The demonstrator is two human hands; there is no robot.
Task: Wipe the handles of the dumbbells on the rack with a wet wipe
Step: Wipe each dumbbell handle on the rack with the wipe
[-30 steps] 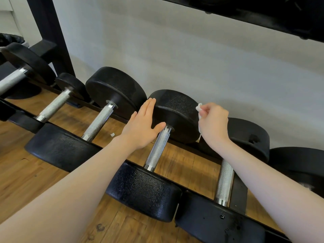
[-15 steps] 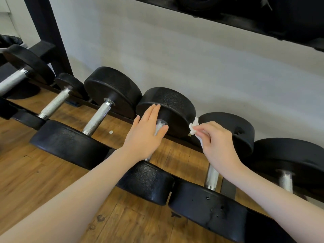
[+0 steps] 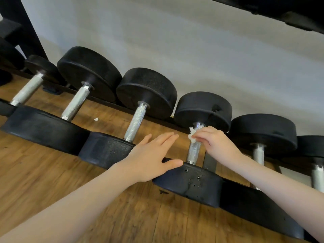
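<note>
Wiping is in hand: your right hand pinches the wet wipe against the top of the fourth dumbbell's handle. Your left hand, fingers spread, steadies the near head. Next, draw the wipe down the knurling.

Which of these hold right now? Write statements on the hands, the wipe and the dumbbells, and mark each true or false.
1. The right hand pinches the wet wipe against a dumbbell handle. True.
2. The left hand grips a handle. False: its fingers are straight, its thumb on the near dumbbell head.
3. The wipe sits at the handle's near end. False: it is at the far end.
4. A small white scrap lies on the wooden floor. True.
</note>
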